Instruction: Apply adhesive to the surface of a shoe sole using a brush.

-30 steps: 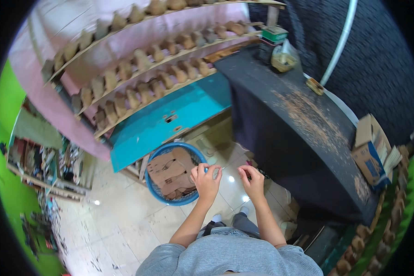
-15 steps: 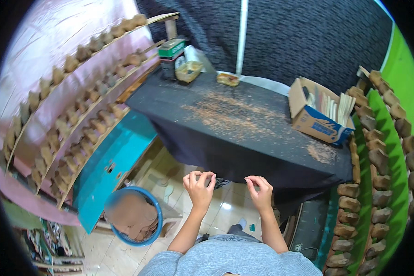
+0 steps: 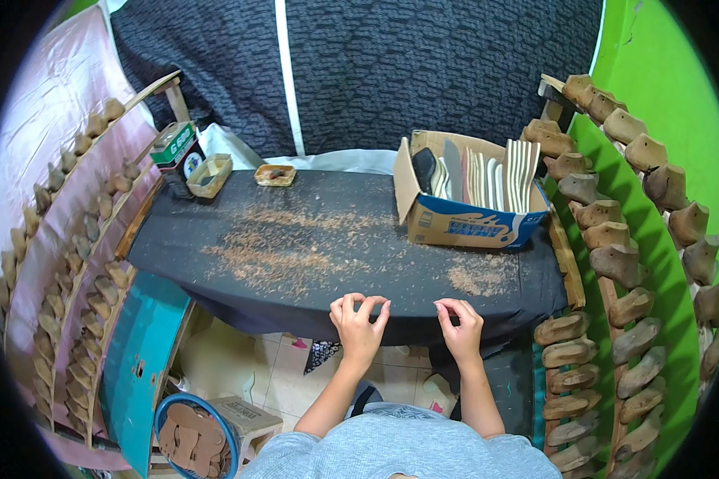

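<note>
My left hand (image 3: 359,329) hovers just off the front edge of the black-covered table (image 3: 359,271). Its thumb and forefinger curve together into a pinch, and I see nothing between them. A short gap to the right, my right hand (image 3: 462,329) is raised in the same way, thumb and forefinger tips together with nothing visible in them. Neither hand touches the table. Brown shavings (image 3: 272,255) lie scattered over the cloth beyond my hands, with a smaller patch of crumbs (image 3: 481,278) at the right.
A cardboard box (image 3: 475,227) of upright flat sole-shaped pieces stands back right. A tin (image 3: 176,152), a plastic tub (image 3: 211,176) and a small dish (image 3: 275,176) sit back left. Racks of wooden shoe lasts (image 3: 615,263) flank both sides. A blue basin (image 3: 161,415) holds brown cut pieces.
My view has turned, so the table and box appear further left and the basin lower. Both hands keep their pinched shape and stay in front of the table.
</note>
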`<state>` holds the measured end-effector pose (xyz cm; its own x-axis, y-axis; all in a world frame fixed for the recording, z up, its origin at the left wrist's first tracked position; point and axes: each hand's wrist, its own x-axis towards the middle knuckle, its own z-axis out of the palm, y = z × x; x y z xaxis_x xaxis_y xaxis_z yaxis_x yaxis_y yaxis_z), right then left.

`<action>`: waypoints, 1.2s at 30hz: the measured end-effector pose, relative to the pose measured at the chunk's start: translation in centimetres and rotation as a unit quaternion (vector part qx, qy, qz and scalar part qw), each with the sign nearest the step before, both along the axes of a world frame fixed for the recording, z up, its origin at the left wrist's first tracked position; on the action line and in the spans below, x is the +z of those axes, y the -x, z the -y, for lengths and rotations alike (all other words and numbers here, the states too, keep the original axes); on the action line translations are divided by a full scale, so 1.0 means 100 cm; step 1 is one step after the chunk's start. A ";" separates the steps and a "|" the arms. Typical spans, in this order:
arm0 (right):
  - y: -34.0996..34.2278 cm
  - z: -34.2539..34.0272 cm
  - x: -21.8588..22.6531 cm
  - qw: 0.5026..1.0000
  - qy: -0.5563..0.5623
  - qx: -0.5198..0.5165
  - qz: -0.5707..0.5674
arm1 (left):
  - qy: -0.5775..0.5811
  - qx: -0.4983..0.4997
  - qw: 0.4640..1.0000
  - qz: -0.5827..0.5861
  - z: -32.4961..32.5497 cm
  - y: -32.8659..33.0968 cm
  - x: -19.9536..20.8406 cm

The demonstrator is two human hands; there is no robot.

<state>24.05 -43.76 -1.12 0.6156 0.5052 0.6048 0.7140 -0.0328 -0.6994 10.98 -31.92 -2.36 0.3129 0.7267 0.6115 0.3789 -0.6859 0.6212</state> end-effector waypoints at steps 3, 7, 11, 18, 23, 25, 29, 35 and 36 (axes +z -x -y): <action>-0.028 -0.010 0.006 1.000 -0.002 -0.010 0.027 | -0.015 -0.022 1.000 0.006 -0.017 -0.033 0.010; -0.070 -0.038 0.028 0.998 -0.027 -0.027 0.055 | -0.048 -0.035 0.998 0.008 -0.042 -0.074 0.026; -0.110 -0.072 0.059 0.994 -0.058 -0.057 0.079 | -0.058 -0.048 0.997 0.019 -0.069 -0.111 0.039; -0.186 -0.136 0.081 0.994 0.021 -0.094 0.053 | -0.066 -0.042 0.997 0.030 -0.101 -0.152 0.057; -0.228 -0.172 0.071 0.942 0.287 -0.156 0.078 | -0.049 -0.011 0.998 0.041 -0.104 -0.169 0.056; -0.233 -0.180 0.072 0.905 0.392 -0.160 0.039 | -0.035 -0.006 0.998 0.044 -0.105 -0.173 0.053; -0.244 -0.182 0.063 0.885 0.449 -0.107 0.056 | -0.031 0.014 0.998 0.053 -0.107 -0.179 0.047; -0.245 -0.179 0.056 0.886 0.444 -0.118 0.065 | -0.035 0.028 0.998 0.053 -0.102 -0.185 0.042; -0.246 -0.178 0.057 0.886 0.445 -0.114 0.066 | -0.041 0.031 0.997 0.051 -0.101 -0.185 0.041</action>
<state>48.63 -26.00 4.55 0.7168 0.6897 0.1032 0.6913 -0.6833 -0.2350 29.46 -21.80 1.73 0.2023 0.6885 0.6964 0.3593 -0.7137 0.6013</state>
